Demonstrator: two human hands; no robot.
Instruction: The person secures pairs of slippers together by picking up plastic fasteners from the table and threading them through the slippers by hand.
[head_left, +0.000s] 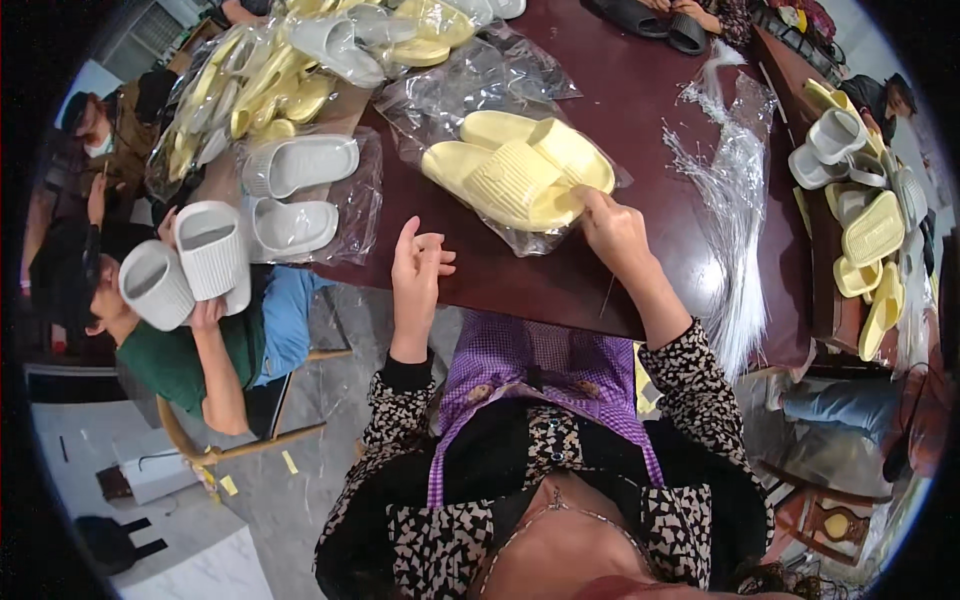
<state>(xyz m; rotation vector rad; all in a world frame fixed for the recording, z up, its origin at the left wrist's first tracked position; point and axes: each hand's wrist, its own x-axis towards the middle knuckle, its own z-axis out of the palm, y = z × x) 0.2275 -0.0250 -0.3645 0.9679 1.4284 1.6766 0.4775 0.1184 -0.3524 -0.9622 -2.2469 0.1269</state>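
A pair of yellow slide slippers (515,185) with ribbed straps lies side by side on a clear plastic bag (430,105) on the table in front of me. My right hand (612,228) pinches at the near right edge of the slippers, thumb and forefinger together. Whatever sits between those fingertips is too small to make out. Below that hand a thin strand (606,298) hangs near the table edge. My left hand (416,268) is held at the table's front edge, left of the slippers, fingers apart and holding nothing.
Grey slippers (300,168) lie on plastic at left, below a heap of yellow and grey slippers (280,80). A bundle of white plastic strands (735,220) lies right. A person at left holds grey slippers (210,250). More slippers (872,228) pile up far right.
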